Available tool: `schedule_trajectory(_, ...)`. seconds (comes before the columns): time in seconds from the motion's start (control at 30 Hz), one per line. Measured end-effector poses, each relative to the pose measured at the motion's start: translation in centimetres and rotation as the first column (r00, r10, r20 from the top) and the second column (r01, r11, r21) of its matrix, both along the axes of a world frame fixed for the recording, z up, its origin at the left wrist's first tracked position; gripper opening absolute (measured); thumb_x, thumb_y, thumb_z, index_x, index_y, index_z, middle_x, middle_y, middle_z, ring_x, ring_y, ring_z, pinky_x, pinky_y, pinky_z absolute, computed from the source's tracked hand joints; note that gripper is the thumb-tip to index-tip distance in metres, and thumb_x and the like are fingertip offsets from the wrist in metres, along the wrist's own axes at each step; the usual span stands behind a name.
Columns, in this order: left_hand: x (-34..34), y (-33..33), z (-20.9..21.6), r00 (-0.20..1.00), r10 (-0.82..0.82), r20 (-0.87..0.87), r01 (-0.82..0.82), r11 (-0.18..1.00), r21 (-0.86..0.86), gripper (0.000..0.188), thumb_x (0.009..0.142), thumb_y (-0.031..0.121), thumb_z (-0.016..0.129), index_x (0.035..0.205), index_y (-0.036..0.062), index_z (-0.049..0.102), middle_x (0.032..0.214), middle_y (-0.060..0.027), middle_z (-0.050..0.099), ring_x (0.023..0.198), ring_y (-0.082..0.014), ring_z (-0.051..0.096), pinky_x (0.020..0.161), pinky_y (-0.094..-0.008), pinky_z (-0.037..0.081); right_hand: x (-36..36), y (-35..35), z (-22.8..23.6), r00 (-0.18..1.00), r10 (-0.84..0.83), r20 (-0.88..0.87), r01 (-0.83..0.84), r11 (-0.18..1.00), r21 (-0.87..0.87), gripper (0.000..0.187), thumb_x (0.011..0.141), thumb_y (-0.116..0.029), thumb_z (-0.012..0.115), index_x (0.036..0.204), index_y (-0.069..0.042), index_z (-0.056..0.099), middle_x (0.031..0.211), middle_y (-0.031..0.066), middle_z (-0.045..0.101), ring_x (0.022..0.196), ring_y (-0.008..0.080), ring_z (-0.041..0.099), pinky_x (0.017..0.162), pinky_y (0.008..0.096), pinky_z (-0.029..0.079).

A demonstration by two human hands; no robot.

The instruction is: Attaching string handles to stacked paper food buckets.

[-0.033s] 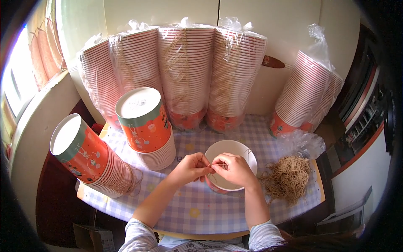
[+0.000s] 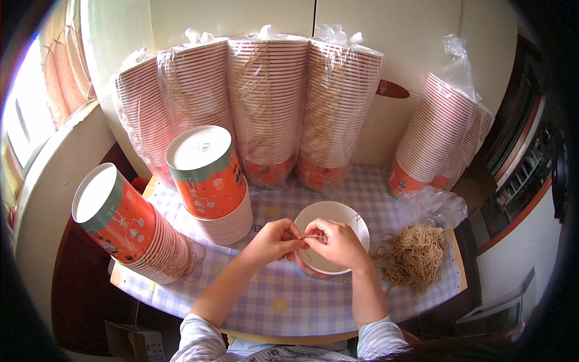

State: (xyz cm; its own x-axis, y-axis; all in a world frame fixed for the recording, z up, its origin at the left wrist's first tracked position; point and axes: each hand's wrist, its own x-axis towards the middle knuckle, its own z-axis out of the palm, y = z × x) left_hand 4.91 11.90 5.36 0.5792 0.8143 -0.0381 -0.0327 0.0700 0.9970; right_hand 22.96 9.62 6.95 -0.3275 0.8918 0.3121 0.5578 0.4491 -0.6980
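Left hand (image 2: 278, 242) and right hand (image 2: 332, 242) close together, fingertips of both pinched on thin tan cord (image 2: 311, 236) between them, white-lined bucket (image 2: 319, 213) just beneath, tangled cord pile (image 2: 416, 256) right of right hand, inverted bucket stack (image 2: 208, 187) beyond left hand.

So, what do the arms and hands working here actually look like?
They're a person's: the left hand and right hand are ungloved, with bare fingers. The forearms are uncovered too, below pale fabric sleeves.

String (image 2: 416, 258) lies right of the bucket (image 2: 330, 211).
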Motion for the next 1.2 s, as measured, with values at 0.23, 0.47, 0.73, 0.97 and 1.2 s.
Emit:
schedule_trajectory(0.23,-0.4,0.7,-0.8,0.999,0.032,0.026,-0.029,0.994,-0.103,0.010,0.081,0.006,0.059,0.081,0.0028,0.049,0.066,-0.0032,0.058,0.049,-0.0067,0.050,0.040,-0.0189,0.034,0.4,-0.3,0.6,0.973,0.173,0.155,-0.187,0.979,0.077,0.012,0.071,-0.009,0.064,0.083,-0.011,0.062,0.080,0.0022,0.054,0.066,0.0169,0.057,0.059,0.0283,0.046)
schedule_trajectory(0.47,-0.4,0.8,-1.0,0.997,0.019,0.076,-0.009,0.992,-0.126,0.011,0.080,0.006,0.060,0.081,0.0032,0.049,0.064,-0.0027,0.056,0.048,-0.0063,0.050,0.038,-0.0180,0.033,0.1,-0.2,0.4,0.972,0.166,0.166,-0.197,0.961,0.192,0.008,0.068,-0.011,0.068,0.075,-0.011,0.065,0.076,0.0023,0.054,0.067,0.0180,0.056,0.060,0.0294,0.046)
schedule_trajectory(0.73,0.0,0.3,-1.0,0.994,0.099,-0.054,-0.093,0.989,0.113,0.011,0.080,0.005,0.061,0.082,-0.0021,0.053,0.068,-0.0045,0.060,0.057,-0.0074,0.056,0.047,-0.0207,0.045,0.1,-0.2,0.3,0.993,0.002,0.121,-0.027,0.979,0.202,0.010,0.067,-0.013,0.069,0.075,-0.009,0.064,0.075,0.0033,0.055,0.067,0.0187,0.058,0.059,0.0292,0.046)
schedule_trajectory(0.97,0.1,-0.4,0.1,0.980,0.142,-0.140,-0.111,0.971,0.212,0.013,0.079,0.006,0.061,0.085,-0.0041,0.056,0.073,-0.0062,0.062,0.063,-0.0079,0.059,0.056,-0.0218,0.050,0.1,-0.1,0.0,0.987,-0.049,0.156,0.014,0.976,0.215,0.008,0.068,-0.011,0.066,0.074,-0.008,0.062,0.079,0.0032,0.055,0.069,0.0204,0.058,0.061,0.0311,0.047)
schedule_trajectory(1.2,0.1,-0.5,-0.1,0.964,0.210,-0.161,-0.154,0.940,0.304,0.015,0.077,0.009,0.064,0.084,-0.0031,0.056,0.072,-0.0065,0.063,0.062,-0.0069,0.059,0.055,-0.0217,0.049,-0.4,-0.2,-0.3,0.981,-0.094,0.170,0.060,0.979,0.195,0.007,0.066,-0.010,0.064,0.071,-0.007,0.060,0.080,0.0038,0.055,0.072,0.0225,0.058,0.062,0.0327,0.047)
